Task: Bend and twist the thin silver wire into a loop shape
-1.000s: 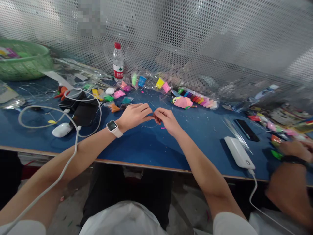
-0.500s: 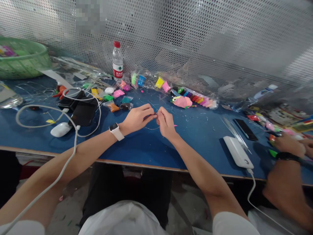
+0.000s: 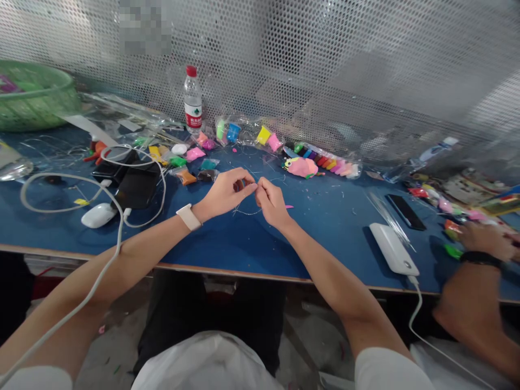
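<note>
Over the middle of the blue table, my left hand [image 3: 229,190] and my right hand [image 3: 271,201] meet at the fingertips. My left thumb and fingers curve into a ring, pinched at the tips. The fingers of my right hand are folded together against the left fingertips. Whatever is pinched between them is too small to make out. A thin clear thread [image 3: 248,213] lies on the table just below my hands. A small pink sliver [image 3: 288,206] shows beside my right hand. Behind it lies a pink clay figure [image 3: 301,167] with a yellow and green head.
Bagged clay pieces [image 3: 195,154] and a water bottle [image 3: 193,102] stand behind my hands. At left are a black power bank [image 3: 137,188], a white cable [image 3: 121,216] and a green basket [image 3: 38,103]. At right lie a white power bank [image 3: 393,250], a phone [image 3: 405,212] and another person's hand [image 3: 485,241].
My left wrist has rolled, so the watch face is turned out of sight and the thumb and fingers now form an open ring. My right hand has barely moved.
</note>
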The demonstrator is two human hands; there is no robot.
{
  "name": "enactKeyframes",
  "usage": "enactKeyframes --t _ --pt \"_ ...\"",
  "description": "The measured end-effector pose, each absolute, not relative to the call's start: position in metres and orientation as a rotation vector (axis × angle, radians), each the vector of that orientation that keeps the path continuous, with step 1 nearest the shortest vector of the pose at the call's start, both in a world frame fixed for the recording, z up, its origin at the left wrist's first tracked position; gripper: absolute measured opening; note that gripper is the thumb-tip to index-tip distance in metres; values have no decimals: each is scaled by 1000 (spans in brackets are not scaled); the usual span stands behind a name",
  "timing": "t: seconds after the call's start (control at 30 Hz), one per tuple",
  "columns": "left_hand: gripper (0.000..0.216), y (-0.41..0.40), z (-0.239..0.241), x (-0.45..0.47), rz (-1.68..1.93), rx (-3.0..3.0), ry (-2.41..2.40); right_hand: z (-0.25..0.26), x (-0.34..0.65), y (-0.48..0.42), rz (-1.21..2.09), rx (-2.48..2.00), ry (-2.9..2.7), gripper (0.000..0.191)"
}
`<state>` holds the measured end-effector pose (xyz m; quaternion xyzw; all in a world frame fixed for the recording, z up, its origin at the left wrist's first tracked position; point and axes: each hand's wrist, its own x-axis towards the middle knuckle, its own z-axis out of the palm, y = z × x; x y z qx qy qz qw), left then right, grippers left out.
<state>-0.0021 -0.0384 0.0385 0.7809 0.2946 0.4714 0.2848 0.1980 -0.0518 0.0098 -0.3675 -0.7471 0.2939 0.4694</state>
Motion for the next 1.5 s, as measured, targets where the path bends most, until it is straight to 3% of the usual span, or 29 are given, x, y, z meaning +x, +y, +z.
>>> enactKeyframes --t 0.13,0.3,0.53,0.77,0.97,1.2,1.5 --pt "5 -39 40 -8 1403 2232 537 5 188 -56 834 -895 -1792 45" --pt "11 -32 41 -21 1292 2467 418 4 186 -53 990 -876 -1724 45" --pt "15 -24 39 -29 1141 2985 437 17 205 -44 757 -970 -1925 38" --pt "18 -30 41 -28 1228 2781 539 21 195 -55 571 -966 -1956 29" --pt "11 -27 36 -25 1129 3022 558 18 193 -54 537 -1002 -1986 27" --pt "7 -29 34 -19 1180 2527 493 16 192 -57 541 -945 -1968 29" --pt "13 -27 41 -24 1117 2338 447 18 193 -56 560 -902 -2003 26"
